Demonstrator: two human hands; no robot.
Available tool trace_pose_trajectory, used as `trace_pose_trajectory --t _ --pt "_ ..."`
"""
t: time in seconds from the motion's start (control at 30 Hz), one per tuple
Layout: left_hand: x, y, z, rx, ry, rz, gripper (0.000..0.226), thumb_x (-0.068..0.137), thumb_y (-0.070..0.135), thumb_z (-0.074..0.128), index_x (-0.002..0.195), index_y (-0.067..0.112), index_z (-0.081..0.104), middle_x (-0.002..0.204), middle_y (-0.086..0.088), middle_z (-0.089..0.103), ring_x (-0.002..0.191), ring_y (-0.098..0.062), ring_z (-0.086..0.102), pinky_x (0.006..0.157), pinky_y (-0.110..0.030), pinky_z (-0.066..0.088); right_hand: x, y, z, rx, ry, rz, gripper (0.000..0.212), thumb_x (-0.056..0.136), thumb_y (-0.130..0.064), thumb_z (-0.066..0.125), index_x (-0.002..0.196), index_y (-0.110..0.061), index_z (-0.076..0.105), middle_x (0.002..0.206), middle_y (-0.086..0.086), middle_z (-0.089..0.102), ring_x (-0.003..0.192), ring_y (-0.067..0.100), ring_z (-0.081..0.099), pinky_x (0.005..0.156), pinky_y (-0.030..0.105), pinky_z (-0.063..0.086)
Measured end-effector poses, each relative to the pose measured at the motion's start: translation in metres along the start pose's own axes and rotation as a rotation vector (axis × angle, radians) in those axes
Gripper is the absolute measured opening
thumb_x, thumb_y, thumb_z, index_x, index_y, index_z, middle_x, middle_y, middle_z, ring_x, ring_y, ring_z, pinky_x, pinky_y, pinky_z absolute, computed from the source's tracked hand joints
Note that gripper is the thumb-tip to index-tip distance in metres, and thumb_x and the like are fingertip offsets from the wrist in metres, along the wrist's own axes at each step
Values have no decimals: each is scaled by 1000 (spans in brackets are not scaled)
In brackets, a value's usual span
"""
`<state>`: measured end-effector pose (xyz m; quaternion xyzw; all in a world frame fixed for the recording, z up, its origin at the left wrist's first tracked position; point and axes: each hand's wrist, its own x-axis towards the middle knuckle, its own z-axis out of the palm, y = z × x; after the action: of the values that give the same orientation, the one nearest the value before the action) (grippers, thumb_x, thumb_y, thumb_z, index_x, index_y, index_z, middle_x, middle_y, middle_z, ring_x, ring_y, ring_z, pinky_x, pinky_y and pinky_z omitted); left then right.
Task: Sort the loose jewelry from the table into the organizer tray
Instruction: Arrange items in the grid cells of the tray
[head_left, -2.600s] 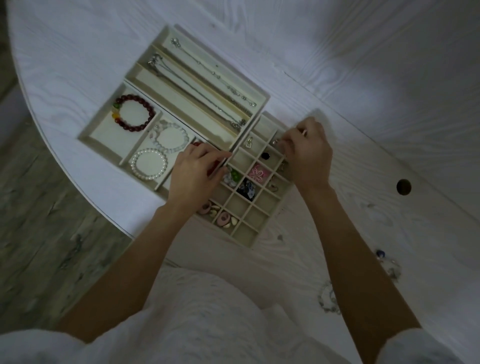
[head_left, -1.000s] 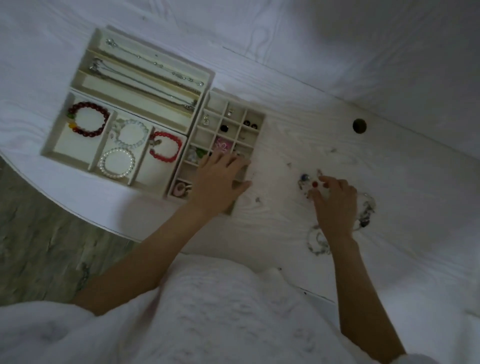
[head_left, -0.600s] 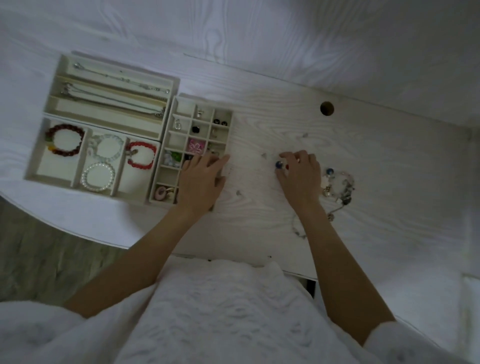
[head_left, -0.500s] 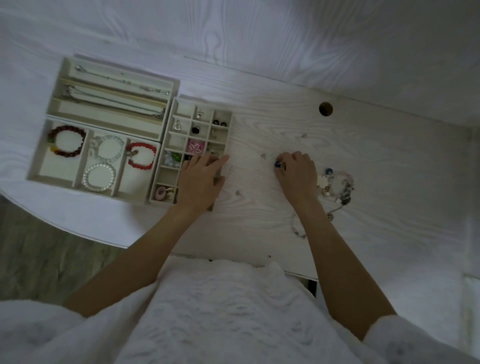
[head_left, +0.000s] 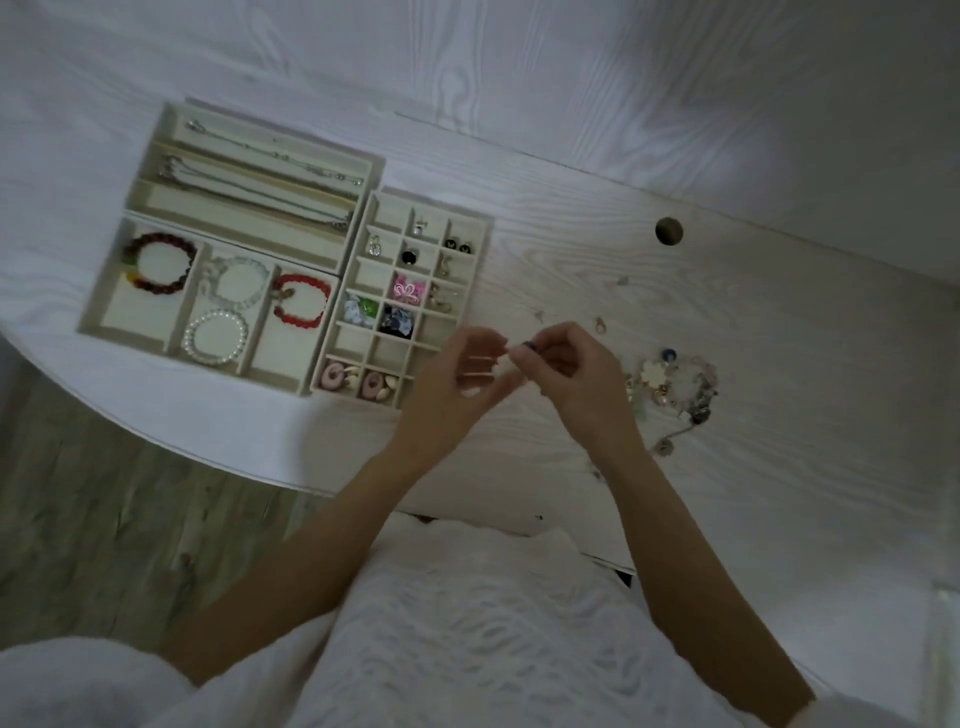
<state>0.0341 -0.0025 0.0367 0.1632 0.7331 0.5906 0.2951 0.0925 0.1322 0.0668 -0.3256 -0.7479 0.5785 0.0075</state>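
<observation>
Pale, white-grained wood makes up the table, and on its left part sits the beige organizer tray, its long slots holding chains, its wider bays holding bead bracelets, its small grid section holding earrings and charms. Just right of that grid, above the bare tabletop, the two hands meet. The right hand pinches a small dark bead-like piece between thumb and fingertips (too small to say exactly what it is). The left hand is turned palm up beside it with fingers loosely curled; its fingertips come right up to the piece, though whether they grasp it cannot be told. A heap of loose jewelry lies on the table just right of the right hand, with a pale flower charm on top and a chain trailing toward the near edge. A round hole shows in the tabletop farther back.
</observation>
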Motion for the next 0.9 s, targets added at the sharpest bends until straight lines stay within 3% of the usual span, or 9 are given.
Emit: trace_pose_trajectory --t 0.07,0.17,0.27,0.4,0.53,0.67,0.8,0.9 --pt "-13 -8 -8 -149 108 -119 14 84 12 69 96 17 62 89 2 68 80 -8 67 69 -19 53 -2 4 17 32 -53 46 15 83 -22 70 81 -14 59 74 -2 64 67 8 61 60 18 46" --pt "-34 -26 -21 -274 233 -283 14 83 6 68 94 14 65 86 1 69 78 -10 67 65 -20 54 -2 14 41 -32 -146 109 11 86 -24 66 83 -14 63 73 -5 63 66 9 60 60 19 44" --pt "-43 -40 -37 52 356 -112 15 83 10 71 88 23 65 87 13 68 79 -3 65 72 -16 52 -1 22 57 -55 -271 177 10 91 -16 57 93 -11 65 70 -2 63 58 7 55 56 19 41" --pt "-38 -61 -58 519 369 246 7 81 7 71 84 13 70 92 2 66 86 -12 60 74 -23 48 8 21 70 73 -353 221 15 90 1 49 96 -4 62 78 9 65 66 18 61 54 22 47" --pt "-41 -85 -59 864 362 493 7 83 13 71 86 18 75 91 -1 69 88 -23 58 73 -33 43 13 30 77 -328 -317 -128 4 87 -12 61 90 -11 64 76 0 65 66 11 59 61 22 44" --pt "-46 -94 -64 947 348 580 14 89 17 64 97 23 74 97 2 70 95 -22 54 77 -32 37 8 37 83 -752 -284 -387 13 89 -23 58 97 -13 57 83 3 62 73 17 53 57 28 36" --pt "-49 -98 -67 1017 304 556 18 92 16 60 105 21 72 107 4 70 103 -22 53 77 -35 39 13 42 85 -875 -244 -571 15 84 -28 65 87 -14 67 85 4 62 82 22 53 63 25 34" --pt "-54 -98 -70 1072 264 521 22 94 18 56 111 19 70 116 3 67 110 -22 52 83 -36 38 14 45 85 -829 -224 -577 22 83 -28 65 100 -16 70 95 6 58 89 23 51 67 25 38"
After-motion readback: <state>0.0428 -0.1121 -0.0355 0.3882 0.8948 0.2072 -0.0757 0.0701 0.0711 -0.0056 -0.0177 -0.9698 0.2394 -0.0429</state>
